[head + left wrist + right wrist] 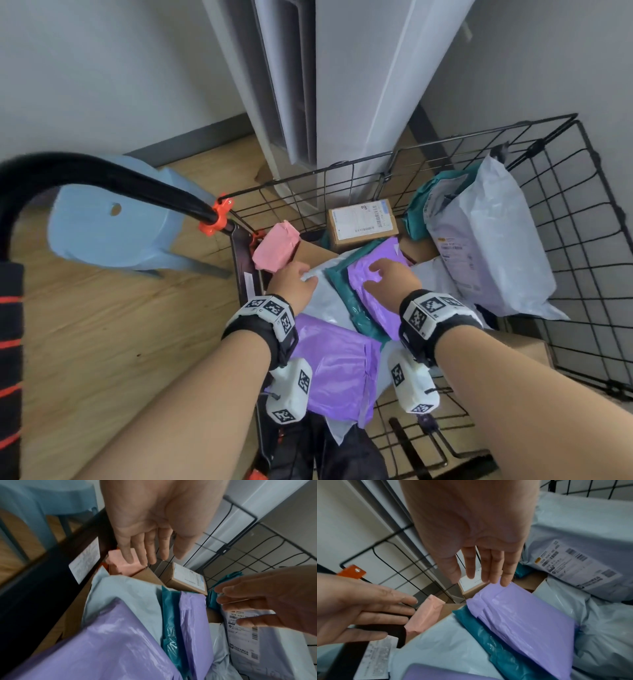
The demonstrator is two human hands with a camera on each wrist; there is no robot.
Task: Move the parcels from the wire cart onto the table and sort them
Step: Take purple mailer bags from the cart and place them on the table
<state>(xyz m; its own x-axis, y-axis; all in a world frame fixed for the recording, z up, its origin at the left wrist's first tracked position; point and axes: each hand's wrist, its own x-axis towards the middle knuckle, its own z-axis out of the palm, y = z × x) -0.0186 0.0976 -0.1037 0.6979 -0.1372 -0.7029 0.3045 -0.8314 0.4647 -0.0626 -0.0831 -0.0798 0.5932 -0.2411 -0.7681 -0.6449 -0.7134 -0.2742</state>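
The black wire cart (565,219) holds several parcels. My left hand (291,279) hovers open over a pale blue-grey mailer (320,301), close to a pink packet (275,248). My right hand (394,277) is open above a purple mailer (373,274) that lies on a teal one (346,294). In the right wrist view its fingertips (505,582) reach the far edge of the purple mailer (522,615). A second purple mailer (339,363) lies nearer me. A labelled cardboard box (363,221) sits at the back, and a big white mailer (486,246) leans right.
The cart's black handle (102,181) with orange clips arches at left. A light blue plastic stool (113,226) stands on the wood floor beside the cart. A white upright unit (342,85) rises in the corner behind. A cardboard box (527,346) lies low at the right.
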